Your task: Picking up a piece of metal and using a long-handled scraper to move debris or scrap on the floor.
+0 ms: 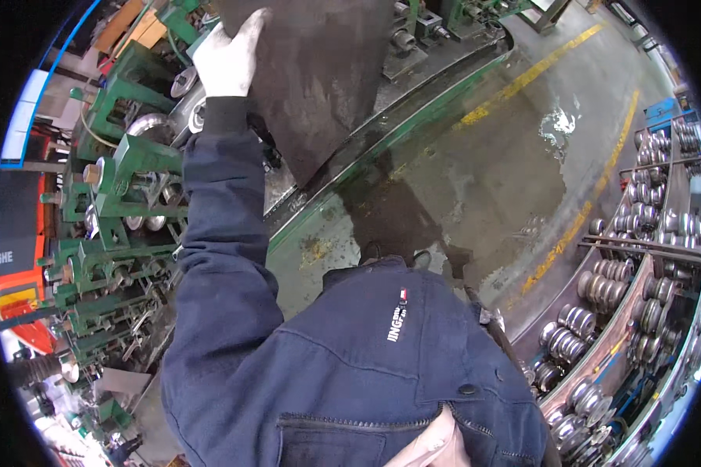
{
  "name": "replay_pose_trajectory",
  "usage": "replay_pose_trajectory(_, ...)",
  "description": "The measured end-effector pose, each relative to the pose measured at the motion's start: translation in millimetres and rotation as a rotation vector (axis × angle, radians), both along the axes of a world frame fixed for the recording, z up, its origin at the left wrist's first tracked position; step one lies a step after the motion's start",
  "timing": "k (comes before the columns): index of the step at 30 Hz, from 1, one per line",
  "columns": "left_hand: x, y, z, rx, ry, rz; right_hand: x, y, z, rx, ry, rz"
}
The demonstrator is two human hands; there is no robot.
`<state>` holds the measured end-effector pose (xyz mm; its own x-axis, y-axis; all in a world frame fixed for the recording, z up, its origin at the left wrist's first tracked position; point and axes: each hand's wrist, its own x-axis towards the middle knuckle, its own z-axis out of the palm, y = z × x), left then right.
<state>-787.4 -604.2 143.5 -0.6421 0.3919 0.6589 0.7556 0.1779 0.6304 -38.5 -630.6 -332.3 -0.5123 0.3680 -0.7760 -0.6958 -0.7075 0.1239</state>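
I find the white-gloved left hand (pixel 227 66) against the left edge of a dark flat sheet (pixel 319 86), one digit over its face; whether the other fingers grasp it, I cannot tell. The sheet lies over the machine bed (pixel 411 90), beside green roller stands (pixel 136 167). I cannot determine the right hand's state. Shelved metal rollers (pixel 601 291) stand at right.

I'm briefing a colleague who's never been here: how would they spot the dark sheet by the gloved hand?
Find the green machinery along the left side, then the white-gloved left hand near the top. The dark sheet meets that hand's right side. Unlike the bulky machine parts nearby, it is broad, flat and brownish, tapering to a corner toward the wearer.
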Motion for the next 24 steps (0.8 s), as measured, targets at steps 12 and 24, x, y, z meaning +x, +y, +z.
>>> replay_pose_trajectory(12,-3.3,-4.0,-14.9,0.097,-0.157,-0.136,-15.7,-35.6,9.6,-0.042,0.040,-0.115)
replay_pose_trajectory(24,55.8,-21.6,77.9,-0.136,-0.066,-0.227,-17.2,-58.7,11.7,0.089,-0.190,-0.257)
